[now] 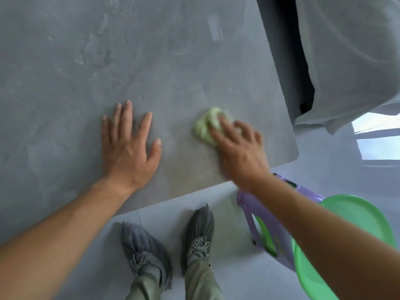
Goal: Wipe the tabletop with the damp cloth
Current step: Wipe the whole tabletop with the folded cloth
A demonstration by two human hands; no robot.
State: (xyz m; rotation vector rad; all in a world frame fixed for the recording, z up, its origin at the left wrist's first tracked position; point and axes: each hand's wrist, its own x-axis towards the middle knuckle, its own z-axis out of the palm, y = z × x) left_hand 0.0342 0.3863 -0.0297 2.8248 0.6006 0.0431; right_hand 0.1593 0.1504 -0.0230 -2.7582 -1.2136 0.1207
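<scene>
A grey stone-look tabletop (108, 61) fills the upper left of the head view. A crumpled light-green cloth (206, 126) lies on it near the front right corner. My right hand (240, 148) presses down on the cloth with its fingers spread over it; the hand is blurred. My left hand (129, 146) lies flat on the table to the left of the cloth, palm down, fingers apart, holding nothing.
A purple plastic stool (268, 224) stands by the table's right corner with a green basin (357, 215) on it. A grey fabric-covered piece of furniture (346, 61) sits beyond the table's right edge. My feet in grey shoe covers (199, 234) stand on the pale floor.
</scene>
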